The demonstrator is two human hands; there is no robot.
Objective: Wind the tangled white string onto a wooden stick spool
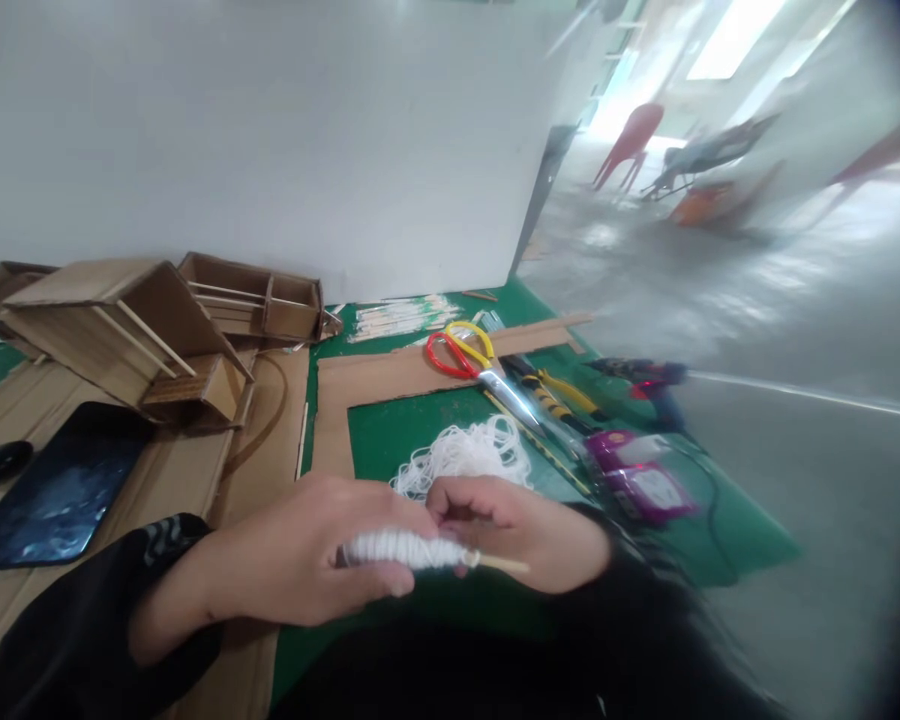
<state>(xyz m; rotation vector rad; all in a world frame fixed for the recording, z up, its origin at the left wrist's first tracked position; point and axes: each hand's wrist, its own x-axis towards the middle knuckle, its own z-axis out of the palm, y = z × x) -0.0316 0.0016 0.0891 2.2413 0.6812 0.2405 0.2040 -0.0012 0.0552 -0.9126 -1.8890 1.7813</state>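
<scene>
My left hand (315, 550) is wrapped round a bundle of white string (401, 549) wound on a thin wooden stick (504, 565), whose bare end points right. Close against the bundle's right end, my right hand (506, 525) has its fingers curled together; what they pinch is too small and blurred to name. A loose heap of white string (469, 452) lies on the green table just beyond both hands.
Scissors (459, 352) lie on a cardboard strip (390, 375). Pliers (566, 395), a glue gun (645, 380) and purple packets (637, 475) are at the right. Cardboard boxes (112, 310) and a dark tablet (64, 485) stand or lie left.
</scene>
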